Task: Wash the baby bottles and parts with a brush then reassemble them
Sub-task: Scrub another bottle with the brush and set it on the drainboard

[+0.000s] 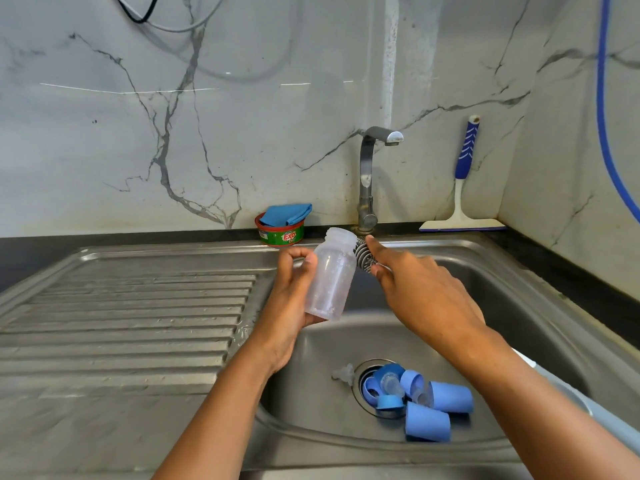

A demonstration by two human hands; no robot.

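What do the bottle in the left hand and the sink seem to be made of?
The bottle looks like plastic, probably, with a cloudy see-through finish: droplets show on its wall. The sink looks like stainless steel with a brushed, dull shine: grey metal, soft reflections, pressed ridges on the drainer.

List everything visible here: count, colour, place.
bottle: one, clear, over the basin
brush: one, grey, against the bottle's neck
blue parts: several, blue, at the drain
teat: one, clear, left of the drain
sink: one, steel, drainboard at left
tap: one, steel, behind the basin
soap tub: one, green-red, left of tap
cloth: one, blue, on the tub
squeegee: one, blue-white, right of tap
hose: one, blue, right wall
left hand: holds the bottle
right hand: holds the brush
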